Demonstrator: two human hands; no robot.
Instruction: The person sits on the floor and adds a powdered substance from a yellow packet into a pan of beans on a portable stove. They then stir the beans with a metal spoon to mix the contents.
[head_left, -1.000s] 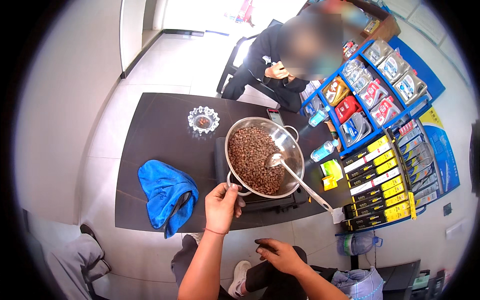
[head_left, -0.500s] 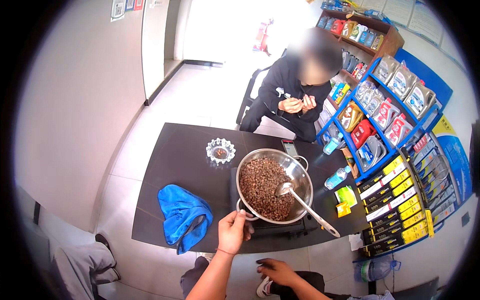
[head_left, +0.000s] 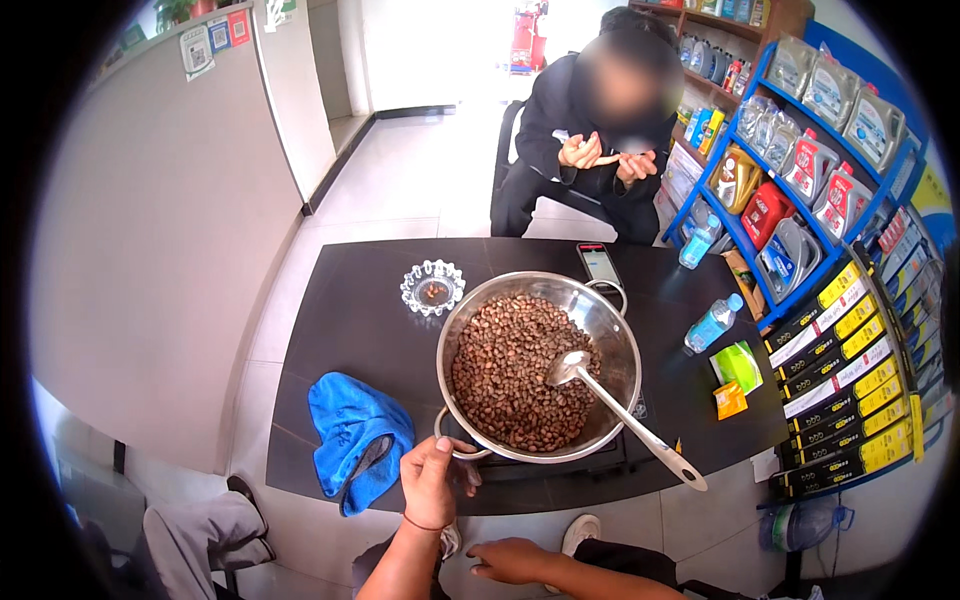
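A wide stainless steel pot (head_left: 622, 400) stands on a dark flat cooker (head_left: 600, 462) on the black table. Brown beans or nuts (head_left: 520, 375) fill much of it. My left hand (head_left: 432, 478) is closed round the pot's near-left loop handle, thumb on top. Across the beans lies a metal serving spoon (head_left: 640, 430), its long handle sticking out over the right rim; neither of my hands touches it. Below the table's front edge, my right hand (head_left: 507, 560) rests near my lap with fingers stretched out and nothing visible in it.
Left of the pot are a glass ashtray (head_left: 433, 288) and a blue cloth (head_left: 360, 435). To its right stand a phone (head_left: 598, 263), two bottles (head_left: 713, 323) and small packets (head_left: 737, 368). Across the table sits a person (head_left: 600, 120), hands raised. Shelves of jugs (head_left: 800, 180) line the right.
The view has shifted, so the pot appears slightly nearer and larger. My left hand keeps its grip on the handle. My right hand has drawn a little leftward, and the seated person's hands have shifted.
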